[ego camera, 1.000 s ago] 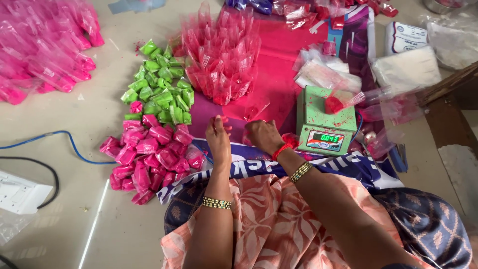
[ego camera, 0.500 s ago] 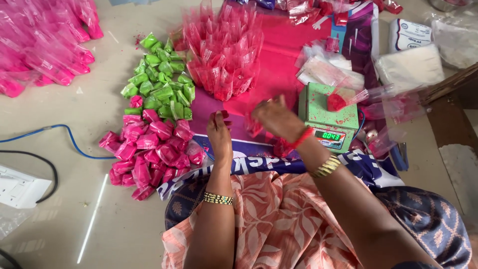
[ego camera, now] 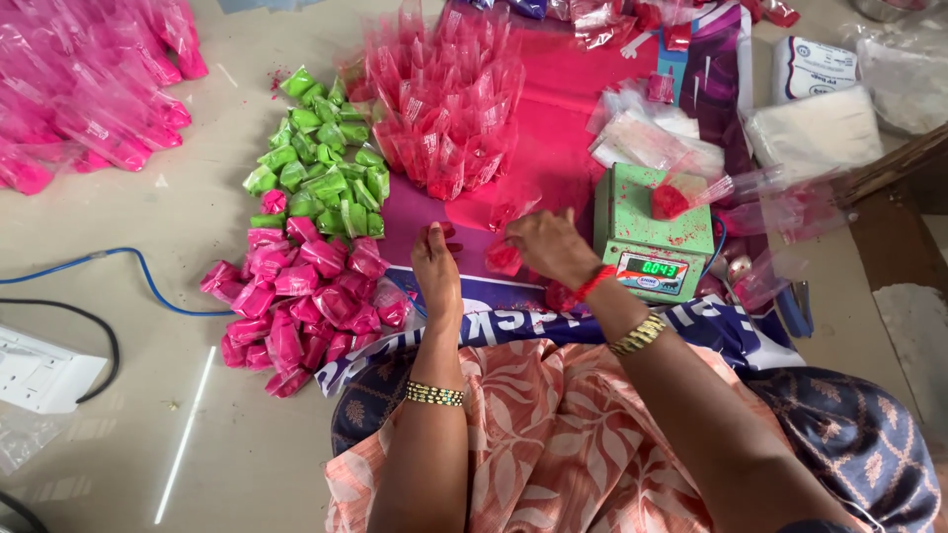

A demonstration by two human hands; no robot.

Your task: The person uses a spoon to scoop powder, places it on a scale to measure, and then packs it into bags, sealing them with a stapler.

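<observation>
**A:** Far left of the frame, what lies there?

**B:** A white power strip (ego camera: 39, 370) at the lower left edge, with a blue cable (ego camera: 118, 259) curling over the floor (ego camera: 178, 212). Above it, in the upper left corner, sits a heap of open pink-filled bags (ego camera: 84, 84).

**A:** And toward the middle?

**B:** Green packets (ego camera: 316, 163) piled above folded pink packets (ego camera: 301, 301). Just right of them the left hand (ego camera: 437, 271) rests on the pink cloth (ego camera: 573, 109), fingers loosely spread and holding nothing. A standing cluster of clear red-powder bags (ego camera: 449, 99) crowds the upper centre.

**A:** The work itself?

**B:** At centre, the right hand (ego camera: 548, 247) pinches a small red powder pouch (ego camera: 504, 259) between its fingertips, just beside the left hand and left of the green weighing scale (ego camera: 652, 227).

**A:** How should the worker handle it?

**B:** Probably keep the mouth of the pouch upward and the pinch firm while the free hand helps fold, so no powder spills.

**A:** Anything in the way?

**B:** Another filled bag (ego camera: 681, 197) lies on the scale, and loose plastic bags (ego camera: 647, 133) clutter the right, near the elbow's path.
</observation>
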